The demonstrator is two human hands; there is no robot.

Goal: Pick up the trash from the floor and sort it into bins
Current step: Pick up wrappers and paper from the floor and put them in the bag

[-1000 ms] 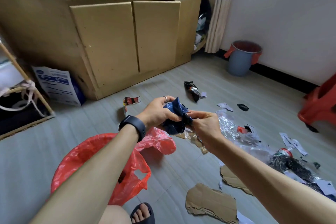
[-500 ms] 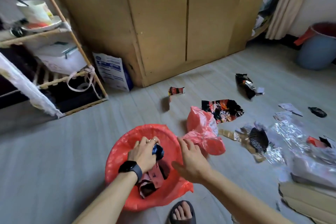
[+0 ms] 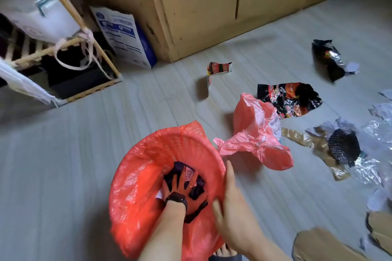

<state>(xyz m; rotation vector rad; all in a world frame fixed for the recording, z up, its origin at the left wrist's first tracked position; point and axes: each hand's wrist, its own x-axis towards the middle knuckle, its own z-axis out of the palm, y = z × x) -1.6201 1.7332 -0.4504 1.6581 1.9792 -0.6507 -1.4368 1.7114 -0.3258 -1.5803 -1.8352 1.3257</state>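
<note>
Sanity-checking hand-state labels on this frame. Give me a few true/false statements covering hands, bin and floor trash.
1. The left hand is inside the red-lined bin, fingers spread on dark trash. True.
2. The right hand grips a bottle. False: it lies against the bin's rim with straight fingers and holds nothing.
3. The loose red bag sits inside the bin. False: it lies on the floor, just right of the bin.
4. The cabinet doors are shut. True.
5. A black-and-red wrapper lies on the floor beyond the loose red bag. True.
</note>
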